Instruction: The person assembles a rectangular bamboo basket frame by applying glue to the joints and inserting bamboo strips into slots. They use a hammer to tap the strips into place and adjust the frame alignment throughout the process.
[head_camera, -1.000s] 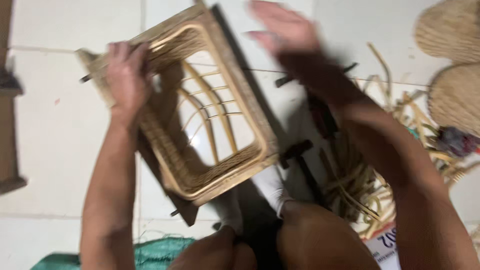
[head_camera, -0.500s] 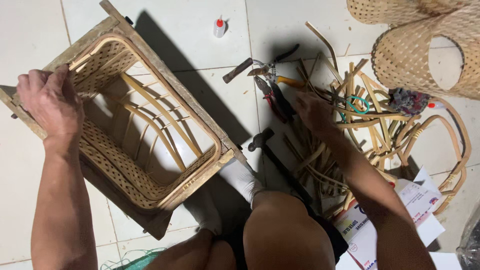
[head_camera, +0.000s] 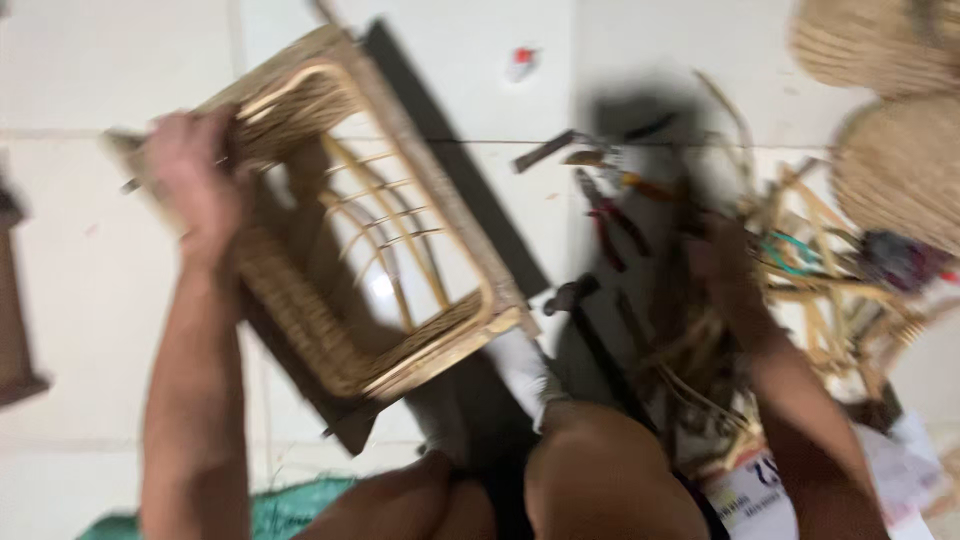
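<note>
To do this well I keep the frame (head_camera: 350, 230) steady and tipped toward me with one hand while the other sorts through the loose cane, so that I draw out a single strip without dragging the rest along. My left hand (head_camera: 195, 175) is closed over the far left corner of the frame, fingers curled round its woven rim, and the frame rests on the tiled floor (head_camera: 80, 290) in front of my knees, tilted, its open middle crossed by a few bent ribs. My right hand (head_camera: 725, 265) is down in the cane pile (head_camera: 800, 300) to my right, touching the strips; the picture is blurred there, so I cannot tell how far it is open or whether it has hold of a strip. Pliers (head_camera: 610, 215) and other tools lie between frame and pile, and round woven pieces (head_camera: 890, 170) sit beyond the cane.
</note>
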